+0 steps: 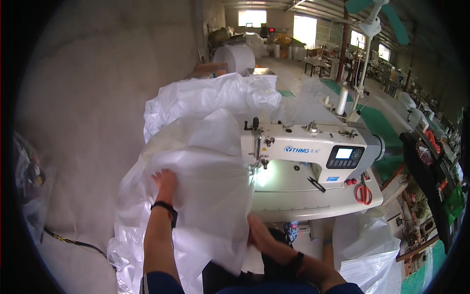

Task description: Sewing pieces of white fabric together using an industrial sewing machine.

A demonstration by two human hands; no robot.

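A large sheet of translucent white plastic film (205, 161) is draped from the sewing machine's needle end down over my lap. My left hand (165, 180) lies flat on top of the film, fingers spread, a black band on its wrist. My right hand (258, 234) grips the film's lower edge near the table's front edge, partly tucked under the sheet. The white industrial sewing machine (303, 147) stands on a pale table (293, 198), its lamp lighting the film under the needle.
Red-handled scissors (363, 192) and a black tool (316, 184) lie on the table at right. More bunched white film (210, 95) is piled behind the machine, a white stack (367, 264) at lower right. A thread cone (341, 102) stands behind. Concrete floor lies at left, with a cable (73, 241).
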